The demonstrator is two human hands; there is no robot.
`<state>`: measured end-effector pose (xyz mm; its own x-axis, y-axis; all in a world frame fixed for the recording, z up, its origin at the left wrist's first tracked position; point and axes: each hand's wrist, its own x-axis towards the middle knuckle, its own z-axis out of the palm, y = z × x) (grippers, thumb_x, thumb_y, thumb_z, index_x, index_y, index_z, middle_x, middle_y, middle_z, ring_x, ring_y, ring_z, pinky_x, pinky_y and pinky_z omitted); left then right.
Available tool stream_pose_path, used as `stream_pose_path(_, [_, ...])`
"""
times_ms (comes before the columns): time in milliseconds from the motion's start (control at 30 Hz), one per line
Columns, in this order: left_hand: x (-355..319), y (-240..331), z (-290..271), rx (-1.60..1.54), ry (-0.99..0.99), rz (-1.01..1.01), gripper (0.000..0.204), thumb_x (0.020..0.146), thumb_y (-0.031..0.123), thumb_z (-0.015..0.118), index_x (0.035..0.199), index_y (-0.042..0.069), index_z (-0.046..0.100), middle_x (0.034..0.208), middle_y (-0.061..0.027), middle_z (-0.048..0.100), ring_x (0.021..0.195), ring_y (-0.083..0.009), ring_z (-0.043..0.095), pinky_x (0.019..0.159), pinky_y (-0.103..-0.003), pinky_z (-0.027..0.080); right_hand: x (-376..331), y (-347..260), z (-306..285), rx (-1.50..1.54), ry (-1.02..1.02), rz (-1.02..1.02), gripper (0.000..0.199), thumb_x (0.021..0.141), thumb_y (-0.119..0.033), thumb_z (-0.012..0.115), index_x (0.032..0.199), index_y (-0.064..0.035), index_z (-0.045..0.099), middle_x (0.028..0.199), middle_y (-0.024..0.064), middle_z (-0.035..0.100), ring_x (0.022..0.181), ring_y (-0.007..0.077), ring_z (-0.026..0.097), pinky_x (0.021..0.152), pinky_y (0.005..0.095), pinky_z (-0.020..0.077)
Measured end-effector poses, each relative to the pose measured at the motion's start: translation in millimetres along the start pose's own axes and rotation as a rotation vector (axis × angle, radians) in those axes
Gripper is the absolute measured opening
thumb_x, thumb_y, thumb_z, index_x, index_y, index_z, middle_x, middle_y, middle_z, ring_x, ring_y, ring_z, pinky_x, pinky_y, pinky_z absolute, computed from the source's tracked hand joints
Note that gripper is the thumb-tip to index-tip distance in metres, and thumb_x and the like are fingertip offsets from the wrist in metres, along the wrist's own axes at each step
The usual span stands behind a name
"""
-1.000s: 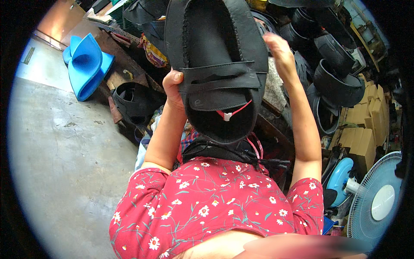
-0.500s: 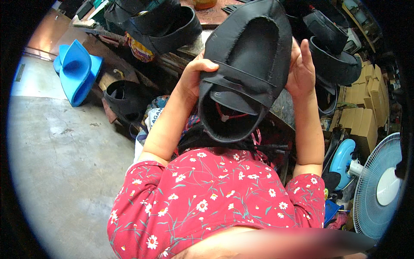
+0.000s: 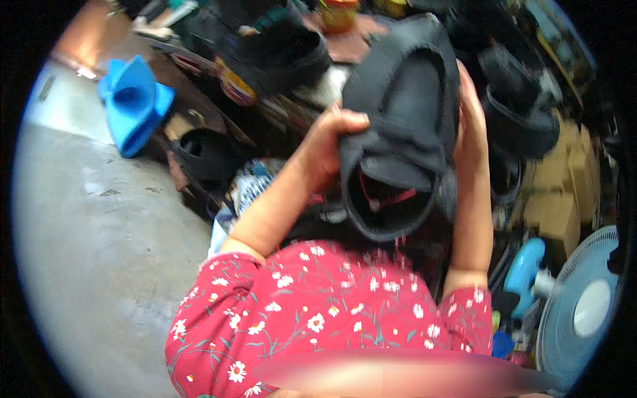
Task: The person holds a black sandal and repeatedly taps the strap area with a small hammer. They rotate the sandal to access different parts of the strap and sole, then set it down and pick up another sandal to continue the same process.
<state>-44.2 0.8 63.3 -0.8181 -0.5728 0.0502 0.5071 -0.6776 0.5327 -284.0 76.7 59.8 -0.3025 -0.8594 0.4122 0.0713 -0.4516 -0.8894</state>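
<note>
Black, leather-like shoe upper (image 3: pixel 401 129), long and rounded at the toe, raised in front of the chest between both hands. Surface matte; a raised oval seam rings the top, creased bands cross the middle. Blur hides finer stitching. Left hand (image 3: pixel 330 140) grips its left edge, thumb laid over the top. Right hand (image 3: pixel 471 123) lies along the right side, palm inward; cannot tell whether its fingers curl round behind.

Opening of the upper faces the wearer: a dark, rounded hollow, with a thin pink-red cord (image 3: pixel 398 198) slung in a V inside it.

Beyond, a reddish-brown tabletop (image 3: pixel 352 48) carries a squat yellowish jar with a red top (image 3: pixel 339 16); contents too blurred to name. Left of it, dark, hollow black shoe pieces (image 3: pixel 285 63), heaped. More curved black pieces (image 3: pixel 524 123) piled at right, above plain brown cardboard boxes (image 3: pixel 552 215), insides out of sight.

Far left, a bright blue, smooth, foam-like sheet (image 3: pixel 136 99) folded into petal shapes, near smooth grey floor (image 3: pixel 113 265). Lower right, a round fan (image 3: pixel 590 308) with a fine wire-like grille.
</note>
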Motion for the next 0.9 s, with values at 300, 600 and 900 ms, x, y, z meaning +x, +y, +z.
stream_pose_path(300, [18,24,-1,0.28,-0.051,-0.043,0.074,0.077,0.014,0.078,0.139,0.004,0.039,0.121,-0.0093,0.061,0.104,-0.0201,0.063,0.094,-0.034,0.049,-14,-1,8,0.416,0.038,0.206,0.066,0.083,-0.018,0.069,0.139,0.0021,0.04,0.13,0.0152,0.056,0.114,0.0297,0.06,0.098,0.0419,0.0494])
stream_pose_path(600, [15,14,-3,0.177,-0.049,-0.106,0.07,0.076,0.007,0.077,0.136,0.001,0.04,0.121,-0.0151,0.062,0.105,-0.025,0.065,0.094,-0.04,0.052,-13,14,-2,0.453,-0.015,0.249,0.064,0.085,-0.018,0.069,0.14,-0.0002,0.042,0.129,0.0132,0.058,0.113,0.0277,0.06,0.099,0.0402,0.0488])
stream_pose_path(900, [21,10,-5,0.221,-0.067,-0.082,0.069,0.077,0.007,0.074,0.136,0.001,0.041,0.124,-0.0148,0.061,0.107,-0.0236,0.063,0.094,-0.038,0.052,-13,21,2,0.504,-0.039,0.279,0.063,0.085,-0.018,0.07,0.139,0.0001,0.043,0.13,0.0127,0.058,0.114,0.0269,0.06,0.099,0.0386,0.0481])
